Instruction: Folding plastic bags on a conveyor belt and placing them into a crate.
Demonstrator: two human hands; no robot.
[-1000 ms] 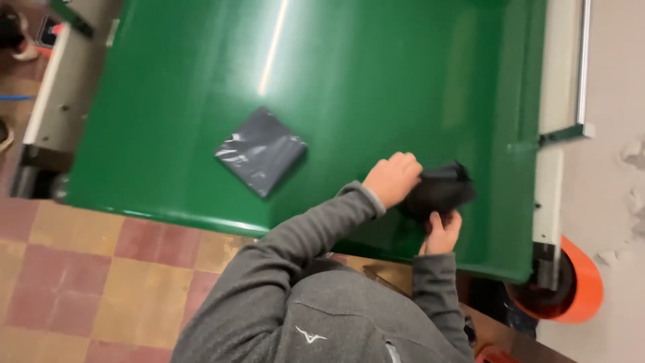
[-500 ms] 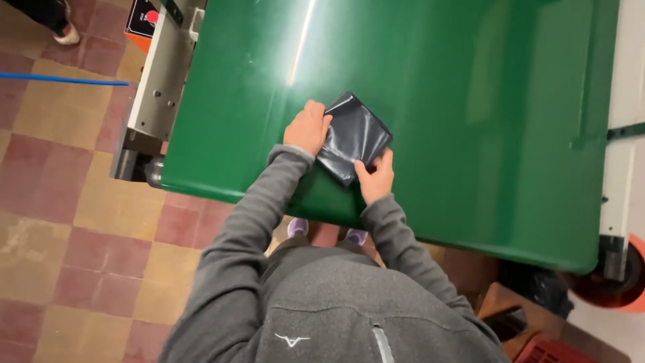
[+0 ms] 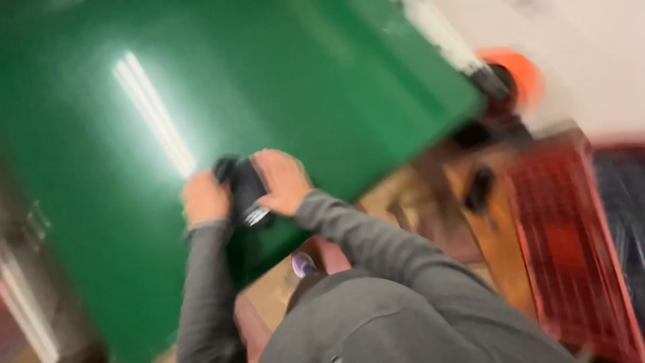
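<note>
Your left hand (image 3: 205, 198) and right hand (image 3: 282, 180) both grip a dark folded bundle (image 3: 243, 190) on the green table (image 3: 322, 87).

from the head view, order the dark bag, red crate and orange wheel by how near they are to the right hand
1. Dark bag: under the right hand, on the green table.
2. Red crate: off to the right.
3. Orange wheel: upper right, past the table's corner.

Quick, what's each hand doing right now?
Left hand: closed on the dark bag, left side.
Right hand: closed on the same bag, right side, over the green table.
</note>
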